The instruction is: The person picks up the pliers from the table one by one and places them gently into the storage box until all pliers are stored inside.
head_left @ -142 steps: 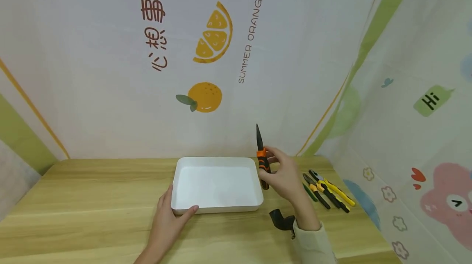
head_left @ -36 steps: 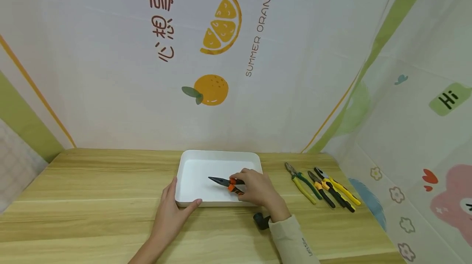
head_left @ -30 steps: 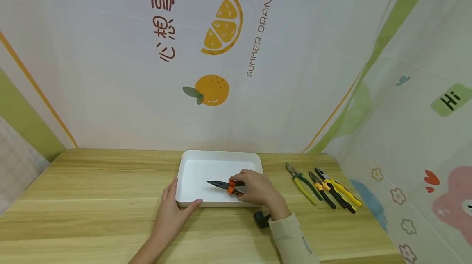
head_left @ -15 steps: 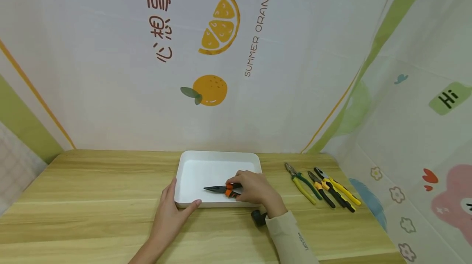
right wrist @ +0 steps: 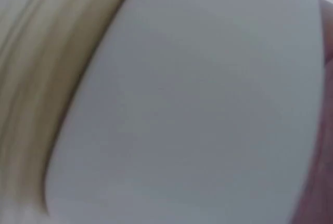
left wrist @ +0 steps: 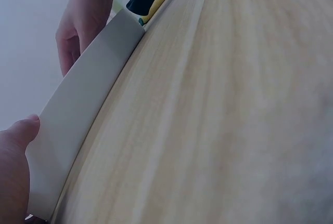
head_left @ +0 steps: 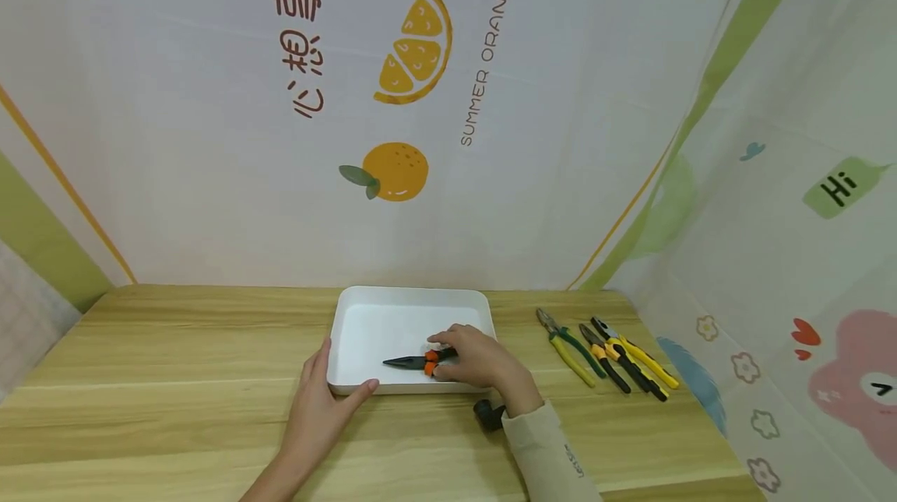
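A person's right hand (head_left: 483,362) reaches into a white tray (head_left: 371,331), thumb and fingers loosely parted about the handles of orange-and-black long-nose pliers (head_left: 430,363) — lying near the tray's front wall. The left hand (head_left: 318,401) grips the tray's near left corner; green-handled pliers (head_left: 557,333) rest beyond its right side — on the wooden table (head_left: 175,385).

Tray (head_left: 378,323) here, smooth white plastic by look, soft sheen. Pliers (head_left: 409,363) inside: dark matt metal up front, rubbery-looking handles (head_left: 430,369). Table (head_left: 210,354) showing streaky wood grain, smooth. Backdrop (head_left: 210,191), lightly creased cloth. Sleeve (head_left: 550,451), matt cloth too.
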Action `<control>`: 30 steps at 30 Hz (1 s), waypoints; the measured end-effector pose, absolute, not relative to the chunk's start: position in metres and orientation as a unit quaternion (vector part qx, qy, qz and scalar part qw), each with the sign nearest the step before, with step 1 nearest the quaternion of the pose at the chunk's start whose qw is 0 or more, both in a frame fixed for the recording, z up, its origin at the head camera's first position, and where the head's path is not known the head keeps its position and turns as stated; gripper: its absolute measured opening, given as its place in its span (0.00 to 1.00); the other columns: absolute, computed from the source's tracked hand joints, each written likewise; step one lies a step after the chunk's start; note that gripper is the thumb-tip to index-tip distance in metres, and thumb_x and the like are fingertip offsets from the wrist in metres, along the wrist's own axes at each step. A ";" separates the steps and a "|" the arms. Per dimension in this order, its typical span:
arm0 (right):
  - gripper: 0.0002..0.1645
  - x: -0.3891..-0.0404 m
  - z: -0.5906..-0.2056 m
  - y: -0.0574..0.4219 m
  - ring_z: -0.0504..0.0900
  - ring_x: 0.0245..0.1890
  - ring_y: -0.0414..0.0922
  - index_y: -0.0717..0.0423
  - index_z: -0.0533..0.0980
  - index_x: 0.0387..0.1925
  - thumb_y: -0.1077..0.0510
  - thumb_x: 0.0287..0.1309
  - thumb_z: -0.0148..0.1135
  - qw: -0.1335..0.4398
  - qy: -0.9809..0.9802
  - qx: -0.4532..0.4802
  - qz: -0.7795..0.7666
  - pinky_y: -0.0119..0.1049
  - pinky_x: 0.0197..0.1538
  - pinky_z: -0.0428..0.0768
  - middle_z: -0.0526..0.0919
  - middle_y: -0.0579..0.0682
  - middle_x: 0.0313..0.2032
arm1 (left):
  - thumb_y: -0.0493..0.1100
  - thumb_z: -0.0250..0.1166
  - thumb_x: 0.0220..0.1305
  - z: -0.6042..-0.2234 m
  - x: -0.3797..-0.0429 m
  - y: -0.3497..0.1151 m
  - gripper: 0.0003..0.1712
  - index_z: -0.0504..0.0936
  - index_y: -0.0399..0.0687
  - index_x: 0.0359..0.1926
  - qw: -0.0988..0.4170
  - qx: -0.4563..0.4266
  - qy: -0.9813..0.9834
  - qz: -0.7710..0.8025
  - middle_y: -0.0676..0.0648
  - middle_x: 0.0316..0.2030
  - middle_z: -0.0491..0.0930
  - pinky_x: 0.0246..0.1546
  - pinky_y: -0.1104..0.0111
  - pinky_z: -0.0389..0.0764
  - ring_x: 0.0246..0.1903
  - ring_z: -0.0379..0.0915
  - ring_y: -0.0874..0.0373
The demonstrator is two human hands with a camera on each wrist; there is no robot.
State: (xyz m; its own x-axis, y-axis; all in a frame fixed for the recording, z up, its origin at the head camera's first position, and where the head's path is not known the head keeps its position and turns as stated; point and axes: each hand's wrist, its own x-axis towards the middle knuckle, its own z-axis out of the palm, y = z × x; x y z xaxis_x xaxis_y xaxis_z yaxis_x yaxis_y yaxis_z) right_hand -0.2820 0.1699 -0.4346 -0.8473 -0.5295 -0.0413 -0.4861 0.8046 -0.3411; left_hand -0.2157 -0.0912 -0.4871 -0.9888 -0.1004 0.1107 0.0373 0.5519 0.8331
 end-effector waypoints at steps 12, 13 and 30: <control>0.23 -0.263 -0.422 0.205 0.81 0.56 0.55 0.55 0.79 0.60 0.51 0.68 0.64 0.015 0.947 -0.230 -0.224 0.54 0.55 0.81 0.82 0.55 0.57 | 0.61 0.75 0.56 -0.490 -0.215 -0.087 0.65 0.47 0.36 0.79 0.065 0.015 -0.878 -0.474 0.31 0.74 0.56 0.69 0.39 0.66 0.72 0.59 0.32; 0.22 -0.262 -0.422 0.209 0.82 0.56 0.55 0.54 0.79 0.60 0.51 0.68 0.64 0.011 0.949 -0.222 -0.222 0.54 0.55 0.81 0.82 0.54 0.57 | 0.61 0.75 0.56 -0.491 -0.215 -0.086 0.65 0.47 0.36 0.79 0.065 0.015 -0.878 -0.474 0.32 0.74 0.56 0.69 0.39 0.66 0.72 0.59 0.32; 0.26 -0.253 -0.422 0.287 0.82 0.56 0.58 0.53 0.78 0.63 0.52 0.65 0.67 -0.069 0.967 -0.079 -0.231 0.56 0.53 0.82 0.81 0.58 0.60 | 0.61 0.74 0.57 -0.489 -0.215 -0.092 0.65 0.46 0.35 0.79 0.067 0.009 -0.882 -0.467 0.29 0.74 0.55 0.70 0.38 0.65 0.71 0.58 0.30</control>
State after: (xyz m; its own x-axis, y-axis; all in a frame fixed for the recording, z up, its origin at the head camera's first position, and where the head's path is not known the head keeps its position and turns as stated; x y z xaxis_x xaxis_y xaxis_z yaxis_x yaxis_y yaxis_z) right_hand -0.2531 0.2866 -0.4221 -0.9782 -0.1207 0.1692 -0.1841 0.8810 -0.4358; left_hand -0.2152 -0.0924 -0.4891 -0.9908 -0.0778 0.1105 0.0477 0.5640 0.8244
